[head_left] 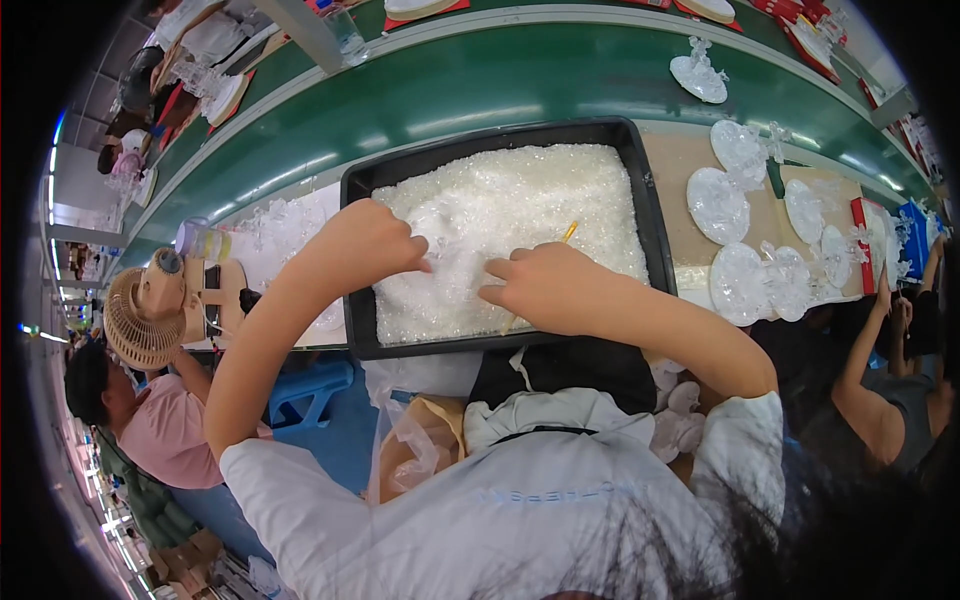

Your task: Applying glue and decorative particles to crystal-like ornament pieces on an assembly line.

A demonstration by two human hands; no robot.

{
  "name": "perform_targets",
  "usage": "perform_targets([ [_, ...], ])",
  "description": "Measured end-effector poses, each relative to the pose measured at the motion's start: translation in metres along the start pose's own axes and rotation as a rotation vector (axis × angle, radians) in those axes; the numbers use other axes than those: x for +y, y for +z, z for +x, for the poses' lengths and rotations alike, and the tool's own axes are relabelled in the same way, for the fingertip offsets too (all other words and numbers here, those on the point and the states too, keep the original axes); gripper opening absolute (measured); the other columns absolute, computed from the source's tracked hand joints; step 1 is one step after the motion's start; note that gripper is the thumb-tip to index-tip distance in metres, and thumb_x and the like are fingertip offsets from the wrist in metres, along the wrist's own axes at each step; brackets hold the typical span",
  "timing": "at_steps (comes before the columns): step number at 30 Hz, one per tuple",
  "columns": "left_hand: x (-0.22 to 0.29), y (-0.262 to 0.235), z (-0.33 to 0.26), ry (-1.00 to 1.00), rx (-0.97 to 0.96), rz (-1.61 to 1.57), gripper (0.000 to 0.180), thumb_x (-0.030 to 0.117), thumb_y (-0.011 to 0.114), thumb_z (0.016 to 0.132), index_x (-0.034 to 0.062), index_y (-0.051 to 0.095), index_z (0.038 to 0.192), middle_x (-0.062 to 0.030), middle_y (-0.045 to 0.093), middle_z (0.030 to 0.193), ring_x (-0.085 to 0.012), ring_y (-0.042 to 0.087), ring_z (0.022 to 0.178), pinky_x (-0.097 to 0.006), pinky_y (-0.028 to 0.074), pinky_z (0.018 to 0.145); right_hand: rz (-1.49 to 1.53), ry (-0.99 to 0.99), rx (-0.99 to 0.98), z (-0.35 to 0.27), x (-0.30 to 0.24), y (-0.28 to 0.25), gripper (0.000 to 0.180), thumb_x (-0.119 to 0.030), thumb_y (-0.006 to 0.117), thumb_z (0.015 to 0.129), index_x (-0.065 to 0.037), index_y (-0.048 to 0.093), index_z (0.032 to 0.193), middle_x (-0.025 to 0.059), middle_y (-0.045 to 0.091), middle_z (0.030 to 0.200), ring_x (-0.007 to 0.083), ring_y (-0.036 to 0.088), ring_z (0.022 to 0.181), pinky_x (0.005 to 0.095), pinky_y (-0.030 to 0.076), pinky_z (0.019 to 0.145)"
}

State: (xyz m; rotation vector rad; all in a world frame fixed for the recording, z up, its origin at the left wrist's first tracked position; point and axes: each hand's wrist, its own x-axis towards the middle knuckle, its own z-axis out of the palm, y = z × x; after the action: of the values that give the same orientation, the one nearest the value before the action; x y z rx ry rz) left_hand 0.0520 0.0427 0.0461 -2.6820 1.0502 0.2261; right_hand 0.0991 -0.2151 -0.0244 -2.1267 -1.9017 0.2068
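A black tray [650, 215] in front of me is heaped with small clear plastic pieces [520, 200]. My left hand [365, 240] hovers over the heap's left side, fingers pinched together on a small clear piece. My right hand [545, 285] rests on the heap near the tray's front edge, fingers curled around a thin yellow stick [568, 232] whose tip pokes out above the knuckles. The two hands are a short gap apart, fingertips pointing at each other.
A green conveyor belt [480, 90] runs behind the tray. Clear round plates with ornaments [740, 270] lie on the bench to the right. A small tan fan [140, 315] stands at left. Other seated people work on both sides.
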Motion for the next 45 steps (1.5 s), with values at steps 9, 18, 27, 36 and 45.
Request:
perform_targets([
  [9,0.015,0.006,0.028,-0.274,-0.015,-0.210,0.038,0.033,0.065,0.089,0.0013,0.067,0.067,-0.0197,0.063,0.063,-0.0375,0.065,0.064,-0.045,0.052,0.061,0.045,0.068,-0.157,0.015,-0.001,0.007,0.012,-0.006,0.062,0.075,-0.006,0.069,0.085,0.0111,0.066,0.084,0.0327,0.068,0.084,0.0443,0.055,0.070],
  [18,0.046,0.013,0.044,-0.584,0.153,-0.341,0.028,0.022,0.064,0.089,-0.0022,0.066,0.075,-0.0231,0.064,0.068,-0.0407,0.065,0.069,-0.050,0.052,0.064,0.049,0.080,-0.307,0.014,-0.014,0.002,0.025,-0.003,0.063,0.075,-0.007,0.066,0.100,0.0099,0.065,0.098,0.0307,0.066,0.094,0.0422,0.055,0.076],
  [27,0.044,0.003,0.015,-0.565,0.288,-0.501,0.018,0.015,0.065,0.085,-0.0030,0.063,0.084,-0.0240,0.062,0.071,-0.0422,0.063,0.076,-0.051,0.050,0.069,0.047,0.223,-0.074,-0.017,-0.006,-0.030,0.034,0.001,0.054,0.078,-0.005,0.067,0.108,0.0124,0.066,0.102,0.0332,0.065,0.096,0.0420,0.053,0.081],
  [36,0.061,-0.020,-0.022,-0.739,0.552,-0.640,0.020,0.009,0.067,0.087,0.0023,0.066,0.105,-0.0184,0.065,0.071,-0.0311,0.065,0.060,-0.036,0.050,0.057,0.221,0.290,0.312,-0.026,0.000,-0.059,0.053,0.013,0.048,0.074,-0.003,0.061,0.123,0.0175,0.065,0.116,0.0337,0.065,0.100,0.0391,0.052,0.081],
  [45,0.087,0.005,-0.002,-0.835,0.853,-1.410,0.027,0.005,0.064,0.093,-0.0003,0.056,0.119,-0.0074,0.068,0.084,-0.0090,0.062,0.068,-0.020,0.046,0.058,0.372,0.456,0.221,-0.005,0.023,-0.059,0.041,0.007,0.044,0.080,0.004,0.059,0.118,0.0280,0.064,0.098,0.0442,0.063,0.086,0.0419,0.050,0.077],
])
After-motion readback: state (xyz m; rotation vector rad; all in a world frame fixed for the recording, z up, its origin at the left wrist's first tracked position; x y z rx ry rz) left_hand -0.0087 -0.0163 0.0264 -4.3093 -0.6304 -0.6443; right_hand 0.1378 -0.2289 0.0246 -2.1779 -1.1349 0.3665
